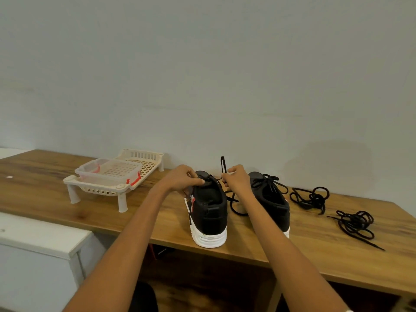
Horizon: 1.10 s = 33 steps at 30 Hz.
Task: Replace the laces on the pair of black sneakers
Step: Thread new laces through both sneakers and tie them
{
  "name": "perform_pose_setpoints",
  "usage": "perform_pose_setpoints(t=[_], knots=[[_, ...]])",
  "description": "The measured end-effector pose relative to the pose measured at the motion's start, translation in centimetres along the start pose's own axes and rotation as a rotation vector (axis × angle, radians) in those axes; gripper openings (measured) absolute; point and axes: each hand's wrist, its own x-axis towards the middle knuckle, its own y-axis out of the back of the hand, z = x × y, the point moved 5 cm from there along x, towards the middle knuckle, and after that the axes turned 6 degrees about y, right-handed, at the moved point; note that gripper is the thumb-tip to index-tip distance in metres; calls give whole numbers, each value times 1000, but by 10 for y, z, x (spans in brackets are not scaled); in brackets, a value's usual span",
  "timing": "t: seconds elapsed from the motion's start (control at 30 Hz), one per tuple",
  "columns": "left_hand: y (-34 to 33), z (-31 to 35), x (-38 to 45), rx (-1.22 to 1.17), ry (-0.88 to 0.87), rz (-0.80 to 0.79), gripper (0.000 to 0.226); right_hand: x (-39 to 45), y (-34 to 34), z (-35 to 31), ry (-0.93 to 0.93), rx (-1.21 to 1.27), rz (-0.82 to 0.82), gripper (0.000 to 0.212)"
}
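Both hands worked the left sneaker: left hand fingers pressed its tongue, right hand fingers pinched the lace, which rose straight above.

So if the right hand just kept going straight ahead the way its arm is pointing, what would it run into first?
Probably the lace it pinches, looped up just beyond the right hand. Past that, only bare table and then the wall, though depth is hard to judge from this view.
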Motion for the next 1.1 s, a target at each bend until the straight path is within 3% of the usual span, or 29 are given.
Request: perform_pose_setpoints(t=[0.1,0.17,0.33,0.57,0.9,1.1], knots=[[8,-8,-3,-92,82,24,11,-4,3,-13,111,-100,40,18],[10,-16,-5,-218,163,7,11,-8,1,-26,194,-65,27,10],[10,-27,-14,-535,235,19,8,-26,-28,-59,422,-236,-206,22],[9,-30,-18,-673,289,-30,10,-28,-53,-62,401,-416,-274,17],[10,-35,-12,-510,216,-66,18,-29,-53,-63,433,-478,-231,16],[8,-34,-8,-400,151,9,15,-30,-55,-63,448,-445,-215,13]])
